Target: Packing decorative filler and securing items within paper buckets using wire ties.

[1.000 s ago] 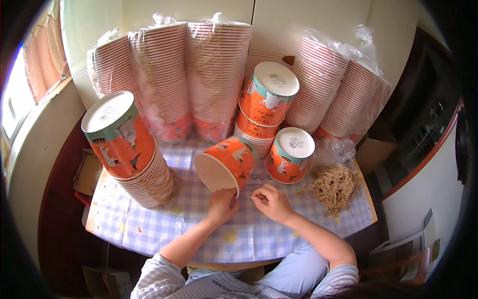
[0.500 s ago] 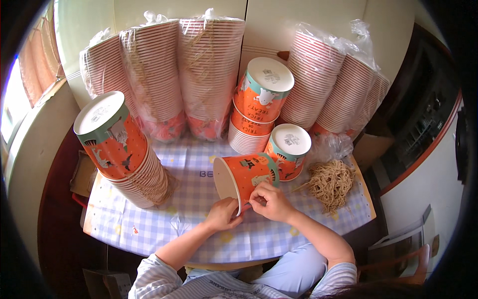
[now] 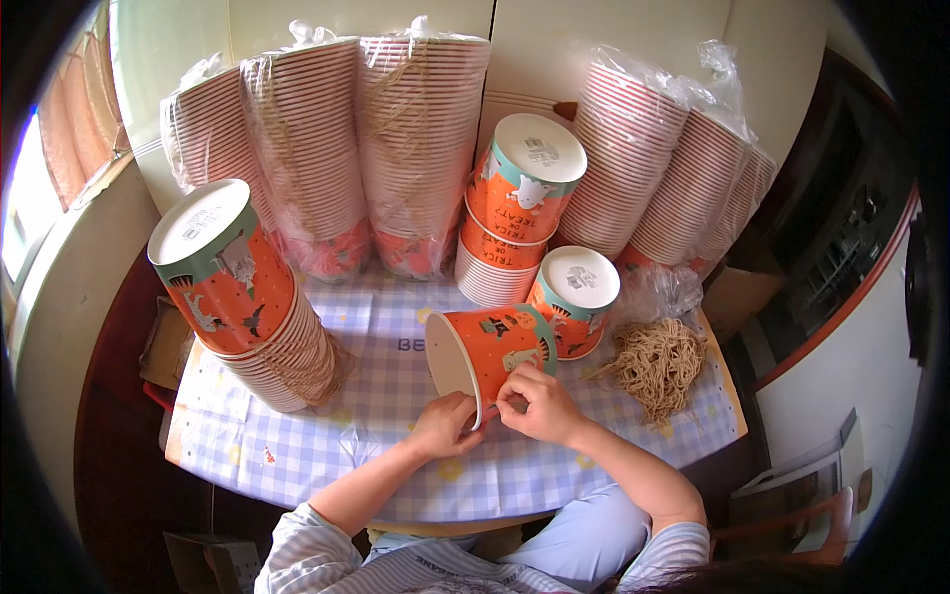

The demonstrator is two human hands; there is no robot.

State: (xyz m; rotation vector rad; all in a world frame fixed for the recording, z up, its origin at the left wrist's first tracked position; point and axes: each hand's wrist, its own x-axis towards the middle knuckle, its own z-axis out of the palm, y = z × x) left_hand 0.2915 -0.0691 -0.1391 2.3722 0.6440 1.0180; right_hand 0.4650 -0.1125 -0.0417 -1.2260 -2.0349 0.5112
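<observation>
While both hands work at its rim, an orange paper cup lies tipped on its side near the middle of the bench, its open mouth facing 8 o'clock and its base pointing toward 2 o'clock. The left hand has its fingers curled closed against the lower edge of the rim, and the right hand pinches the same rim from 3 o'clock, fingers closed on the cup's edge. Just behind the cup, at 1 o'clock, a single upturned cup stands touching it. Farther back at 12 o'clock a short stack of cups leans to the right. At 9 o'clock a taller leaning stack rests on the checked cloth, well apart from the hands. A heap of tan string lies at 3 o'clock, near the right hand. Along the back wall stand 5 or so plastic-wrapped sleeves of cups.
</observation>
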